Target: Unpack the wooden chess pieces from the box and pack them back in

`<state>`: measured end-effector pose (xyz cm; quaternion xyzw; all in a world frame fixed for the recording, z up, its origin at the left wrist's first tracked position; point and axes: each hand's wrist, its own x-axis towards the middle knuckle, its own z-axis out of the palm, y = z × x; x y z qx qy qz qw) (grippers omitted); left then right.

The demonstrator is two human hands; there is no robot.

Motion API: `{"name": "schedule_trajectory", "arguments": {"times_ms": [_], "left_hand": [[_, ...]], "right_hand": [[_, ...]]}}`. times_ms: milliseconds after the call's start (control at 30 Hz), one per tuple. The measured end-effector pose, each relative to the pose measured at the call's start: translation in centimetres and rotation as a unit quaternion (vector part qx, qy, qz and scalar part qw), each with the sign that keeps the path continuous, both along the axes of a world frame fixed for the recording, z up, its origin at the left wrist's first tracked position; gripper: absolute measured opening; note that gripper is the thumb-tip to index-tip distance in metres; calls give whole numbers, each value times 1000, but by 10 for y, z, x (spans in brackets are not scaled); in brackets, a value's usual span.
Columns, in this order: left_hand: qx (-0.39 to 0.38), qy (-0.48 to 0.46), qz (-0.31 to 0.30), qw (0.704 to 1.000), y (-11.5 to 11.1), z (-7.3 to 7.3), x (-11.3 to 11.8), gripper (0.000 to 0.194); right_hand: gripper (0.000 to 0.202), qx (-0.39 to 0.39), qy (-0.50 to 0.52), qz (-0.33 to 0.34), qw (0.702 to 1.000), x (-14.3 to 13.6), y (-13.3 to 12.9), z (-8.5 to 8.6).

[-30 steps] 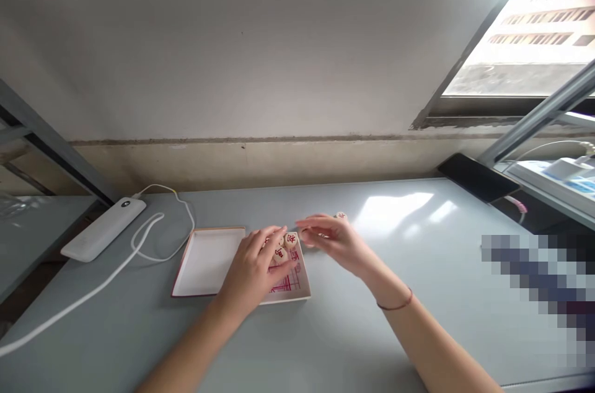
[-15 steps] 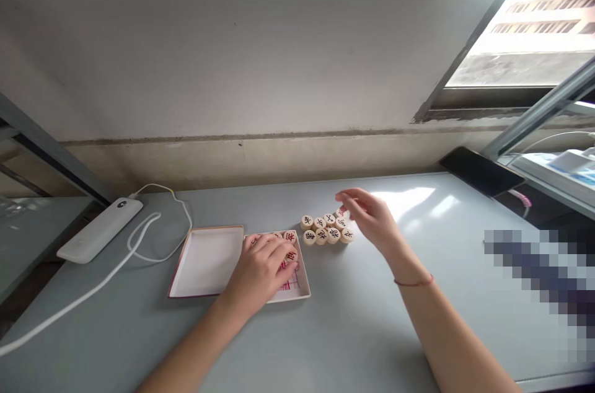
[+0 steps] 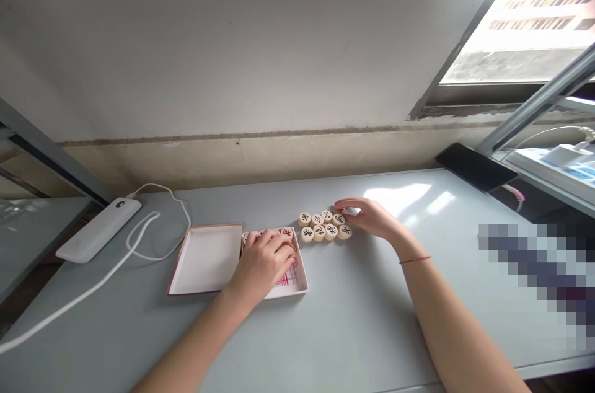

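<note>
My left hand (image 3: 264, 263) reaches into the open box tray (image 3: 301, 281), fingers curled down over Chinese chess pieces. A piece with a red character (image 3: 287, 233) shows past its knuckles; the fingertips are partly hidden. On the desk right of the box, round wooden Chinese chess pieces (image 3: 318, 232) with black characters stand in two rows, faces up. At the right end of the back row is my right hand (image 3: 372, 217), its thumb and fingers closed around a piece there, mostly covered by the fingers. The box lid (image 3: 209, 260) lies open on the left, its inside white and bare.
A white power bank-like device (image 3: 100, 229) with a white cable (image 3: 83, 299) lies at the left. Toward the back right rests a black phone (image 3: 478, 167). Metal frame bars flank the grey desk (image 3: 353, 331), and a wall closes its back. A blurred patch covers the right side.
My right hand has come down and its fingers have closed at the back row's right end. The left hand has stayed in the box. The view has shifted slightly.
</note>
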<state>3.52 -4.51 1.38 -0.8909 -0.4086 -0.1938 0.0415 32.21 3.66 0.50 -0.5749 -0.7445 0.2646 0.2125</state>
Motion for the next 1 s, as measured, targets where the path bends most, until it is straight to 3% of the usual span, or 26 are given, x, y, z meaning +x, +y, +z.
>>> {"name": "schedule_trajectory", "arguments": {"times_ms": [133, 267, 367, 467, 567, 733, 1000], "left_hand": [[-10, 8, 21, 1000, 0, 1, 0, 9], [-25, -8, 30, 999, 0, 5, -5, 11], [-39, -13, 38, 998, 1, 7, -15, 29], [-53, -1, 53, 997, 2, 6, -27, 41], [-66, 5, 70, 995, 3, 2, -36, 45], [-86, -19, 57, 995, 5, -6, -40, 45], [-100, -56, 62, 991, 4, -7, -32, 36]], "right_hand": [[21, 44, 7, -55, 998, -1, -2, 2], [20, 112, 75, -132, 982, -17, -11, 17], [19, 153, 131, -53, 978, -46, -28, 31], [8, 162, 95, 114, 976, -79, -48, 37], [5, 180, 35, 201, 962, -100, -61, 35], [8, 191, -7, 233, 954, -108, -63, 24], [7, 207, -22, 193, 959, -111, -64, 21]]}}
